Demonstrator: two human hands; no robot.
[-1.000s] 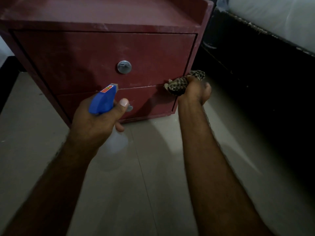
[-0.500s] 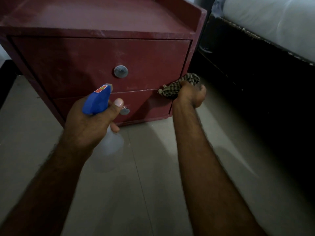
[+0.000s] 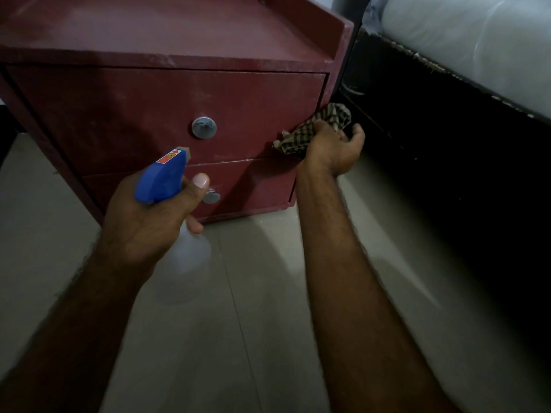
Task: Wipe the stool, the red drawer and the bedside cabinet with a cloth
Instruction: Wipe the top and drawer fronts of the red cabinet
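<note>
A dark red bedside cabinet (image 3: 167,40) with two drawers stands on the floor ahead. The upper drawer (image 3: 119,114) has a round metal knob (image 3: 204,127); the lower drawer (image 3: 253,186) has a smaller knob, partly hidden by my thumb. My right hand (image 3: 332,150) holds a checked cloth (image 3: 313,129) against the cabinet's right front edge, near the gap between the drawers. My left hand (image 3: 149,219) grips a spray bottle with a blue head (image 3: 161,180) and a clear body, its nozzle pointing at the drawers. No stool is in view.
A bed with a dark frame (image 3: 447,129) and a white mattress (image 3: 477,40) stands close on the cabinet's right, leaving a narrow gap. Pale floor tiles (image 3: 253,323) spread out below my arms. A dark strip shows at the far left.
My right hand slid the cloth along the cabinet's right edge, rising a little against the upper drawer. My left hand kept the spray bottle in about the same place.
</note>
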